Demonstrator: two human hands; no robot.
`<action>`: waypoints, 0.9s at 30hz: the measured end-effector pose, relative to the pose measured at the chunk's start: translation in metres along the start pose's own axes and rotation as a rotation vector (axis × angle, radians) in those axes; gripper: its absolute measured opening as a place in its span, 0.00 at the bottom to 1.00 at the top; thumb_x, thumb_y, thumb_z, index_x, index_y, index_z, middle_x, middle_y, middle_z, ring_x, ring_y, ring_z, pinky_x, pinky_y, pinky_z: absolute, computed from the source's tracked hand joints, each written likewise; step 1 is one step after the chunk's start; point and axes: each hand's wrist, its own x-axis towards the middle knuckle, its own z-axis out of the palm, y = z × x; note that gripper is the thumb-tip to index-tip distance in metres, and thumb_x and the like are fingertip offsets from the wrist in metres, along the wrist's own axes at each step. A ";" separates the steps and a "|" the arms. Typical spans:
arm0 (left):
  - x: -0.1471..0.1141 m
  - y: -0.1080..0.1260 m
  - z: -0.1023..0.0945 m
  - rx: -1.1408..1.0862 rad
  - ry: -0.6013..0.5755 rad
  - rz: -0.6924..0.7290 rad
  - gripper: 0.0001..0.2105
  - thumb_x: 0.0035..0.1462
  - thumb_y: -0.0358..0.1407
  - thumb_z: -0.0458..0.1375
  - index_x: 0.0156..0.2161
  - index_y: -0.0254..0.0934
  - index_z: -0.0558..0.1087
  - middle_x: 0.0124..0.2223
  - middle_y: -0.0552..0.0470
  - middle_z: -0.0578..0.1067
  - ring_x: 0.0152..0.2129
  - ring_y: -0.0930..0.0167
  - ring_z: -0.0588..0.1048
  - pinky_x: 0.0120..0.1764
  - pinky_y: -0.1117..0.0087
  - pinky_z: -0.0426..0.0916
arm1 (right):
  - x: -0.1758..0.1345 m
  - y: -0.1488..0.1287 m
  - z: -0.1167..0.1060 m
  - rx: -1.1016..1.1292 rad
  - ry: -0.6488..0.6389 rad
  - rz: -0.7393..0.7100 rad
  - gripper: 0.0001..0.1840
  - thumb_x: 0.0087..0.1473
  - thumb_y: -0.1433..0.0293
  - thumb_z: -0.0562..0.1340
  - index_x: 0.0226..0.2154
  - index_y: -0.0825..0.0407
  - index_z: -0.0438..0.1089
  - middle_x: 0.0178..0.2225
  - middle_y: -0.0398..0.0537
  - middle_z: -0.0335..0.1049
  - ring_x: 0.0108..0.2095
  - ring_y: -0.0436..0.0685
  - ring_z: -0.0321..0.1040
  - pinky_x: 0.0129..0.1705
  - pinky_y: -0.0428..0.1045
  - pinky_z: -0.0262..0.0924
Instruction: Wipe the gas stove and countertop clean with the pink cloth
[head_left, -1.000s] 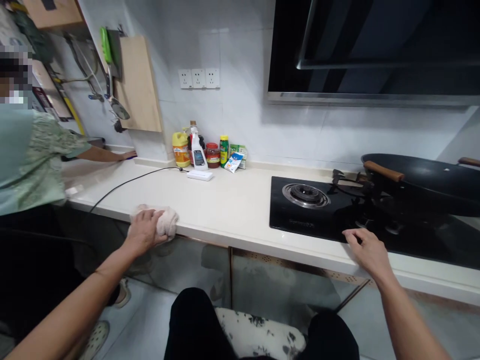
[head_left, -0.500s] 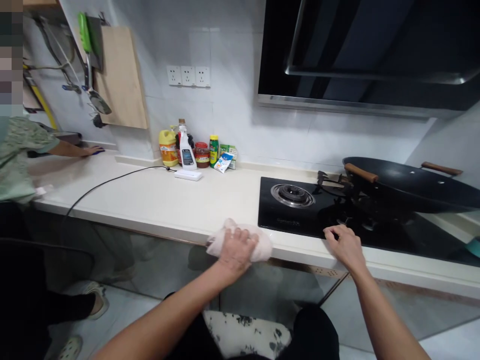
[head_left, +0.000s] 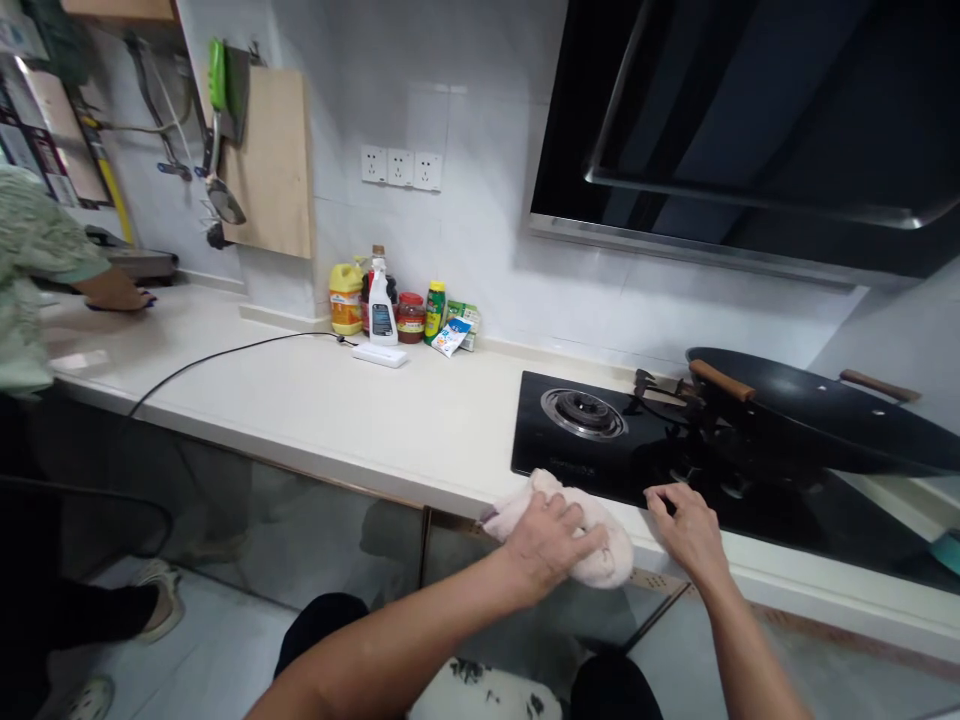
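Observation:
My left hand presses a pale pink cloth onto the front edge of the white countertop, just in front of the stove. The cloth is bunched under the fingers and hangs a little over the edge. To the right, my right hand rests with curled fingers at the front rim of the black gas stove. Whether anything is inside those fingers is hidden. Behind it, a large dark wok with wooden handles sits on the right burner.
A spray bottle, a yellow jug, a red-lidded jar and packets stand against the wall. A black cable runs to a white power strip. Another person's hand wipes at the far left. The range hood overhangs the stove.
My left hand has slid the cloth rightward along the counter edge, nearer my right hand. My right hand stays at the stove rim. The other person's hand has drawn back leftward.

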 end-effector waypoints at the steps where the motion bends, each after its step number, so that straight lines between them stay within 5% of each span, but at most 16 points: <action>1: -0.013 -0.014 -0.006 -0.002 -0.008 -0.025 0.16 0.68 0.40 0.53 0.59 0.48 0.67 0.48 0.47 0.75 0.42 0.61 0.70 0.45 0.55 0.63 | 0.000 0.000 0.000 0.004 0.000 0.002 0.21 0.61 0.55 0.51 0.36 0.46 0.76 0.44 0.48 0.75 0.48 0.63 0.67 0.48 0.56 0.56; 6: -0.087 -0.096 -0.042 0.018 -0.133 -0.160 0.23 0.61 0.39 0.60 0.61 0.44 0.67 0.52 0.45 0.75 0.49 0.58 0.71 0.52 0.55 0.63 | 0.000 -0.001 0.002 0.008 0.032 -0.007 0.20 0.60 0.56 0.52 0.34 0.47 0.76 0.42 0.48 0.75 0.46 0.62 0.67 0.48 0.56 0.56; 11: -0.166 -0.182 -0.092 0.176 -0.276 -0.455 0.33 0.45 0.38 0.67 0.60 0.40 0.69 0.56 0.41 0.75 0.54 0.54 0.71 0.57 0.54 0.61 | -0.001 -0.008 0.001 0.015 0.057 -0.021 0.17 0.61 0.59 0.53 0.33 0.47 0.75 0.40 0.47 0.75 0.44 0.60 0.67 0.47 0.55 0.56; 16: -0.221 -0.251 -0.125 0.365 -0.374 -0.769 0.31 0.49 0.46 0.62 0.59 0.42 0.70 0.63 0.45 0.71 0.62 0.54 0.65 0.60 0.48 0.57 | -0.002 -0.015 -0.001 0.007 0.082 -0.022 0.16 0.61 0.62 0.54 0.32 0.47 0.75 0.39 0.46 0.74 0.43 0.59 0.66 0.46 0.54 0.55; 21: -0.225 -0.278 -0.129 0.386 -0.470 -0.949 0.27 0.56 0.52 0.57 0.58 0.43 0.72 0.66 0.48 0.69 0.63 0.59 0.64 0.60 0.53 0.60 | -0.002 -0.023 -0.003 -0.028 0.086 -0.014 0.16 0.62 0.63 0.54 0.32 0.47 0.74 0.39 0.47 0.74 0.43 0.60 0.65 0.44 0.54 0.53; 27: -0.199 -0.270 -0.125 0.337 -0.548 -1.000 0.24 0.67 0.47 0.44 0.61 0.44 0.71 0.67 0.49 0.68 0.64 0.55 0.63 0.61 0.44 0.58 | -0.003 -0.031 -0.006 -0.098 0.090 -0.017 0.14 0.63 0.64 0.55 0.32 0.48 0.74 0.39 0.48 0.73 0.42 0.60 0.64 0.43 0.54 0.52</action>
